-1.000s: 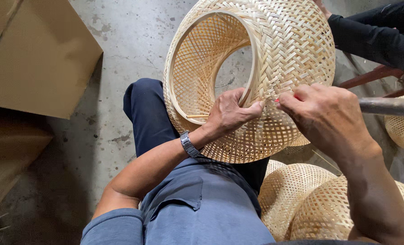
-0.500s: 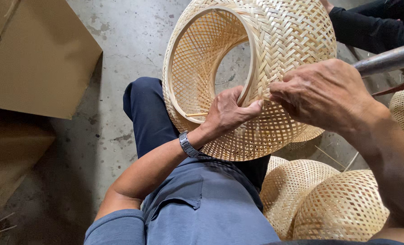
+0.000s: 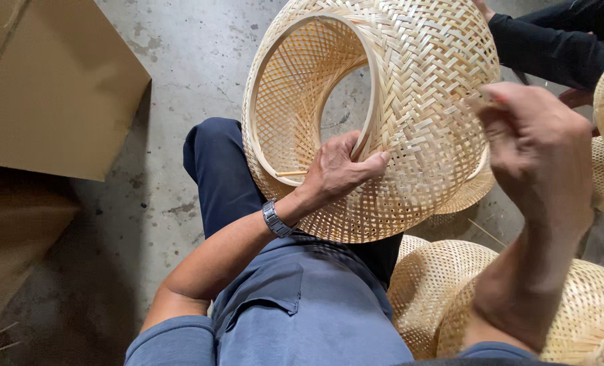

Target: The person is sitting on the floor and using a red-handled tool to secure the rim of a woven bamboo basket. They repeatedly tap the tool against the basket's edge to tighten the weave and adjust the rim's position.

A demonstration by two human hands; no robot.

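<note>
Starting at the far left of the frame, a flat cardboard sheet (image 3: 51, 81) lies on the concrete floor (image 3: 180, 61), well apart from the work. Moving toward the middle, the person's knee in dark trousers (image 3: 217, 169) sits under a woven bamboo basket (image 3: 417, 102), a bell-shaped piece lying on its side so that its open ring rim faces the upper left. The left hand (image 3: 339, 169), a metal wristwatch (image 3: 275, 218) on the wrist, grips that rim at its lower edge, thumb pressed along the outside weave and fingers curled inside, so it is closed on the basket. Further right, the right hand (image 3: 539, 149) is raised close to the camera, fingers bunched narrow; whether it pinches a strip or merely touches the weave I cannot tell, since the fingertips are turned away. To my eye the risk lies there: only one firm grip and a knee steady the basket, so a hard tug on the right could roll it off the leg or crack a thin strip. Below the right forearm a stack of finished baskets (image 3: 437, 285) crowds close, and a slipping elbow could dent them. At the upper right another person's dark sleeve (image 3: 552, 47) sits near enough to be bumped.
</note>
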